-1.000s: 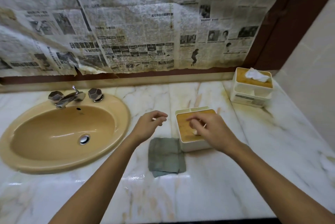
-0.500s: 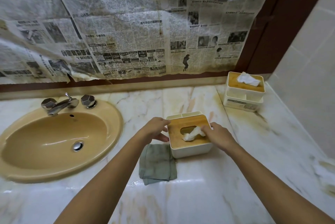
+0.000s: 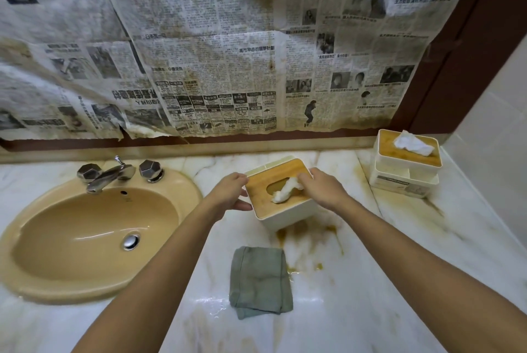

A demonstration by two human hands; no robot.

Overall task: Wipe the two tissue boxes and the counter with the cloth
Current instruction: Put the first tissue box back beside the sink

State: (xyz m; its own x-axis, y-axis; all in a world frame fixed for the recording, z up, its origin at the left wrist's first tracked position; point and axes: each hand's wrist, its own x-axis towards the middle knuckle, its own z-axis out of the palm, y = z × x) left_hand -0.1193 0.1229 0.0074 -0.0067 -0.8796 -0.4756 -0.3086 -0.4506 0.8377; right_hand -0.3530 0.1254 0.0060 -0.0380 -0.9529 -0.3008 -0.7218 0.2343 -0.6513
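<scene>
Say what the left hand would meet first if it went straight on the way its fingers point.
The near box: the left hand's fingers seem to be touching its left edge, so no gap is left.

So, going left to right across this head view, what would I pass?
Sink, left hand, nearer tissue box, right hand, farther tissue box. The cloth lies within the nearer box's span, so I leave it out.

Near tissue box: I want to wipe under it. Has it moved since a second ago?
Yes. The near tissue box has moved back toward the newspaper-covered wall, nearer the faucet's line and away from the cloth it stood beside.
</scene>
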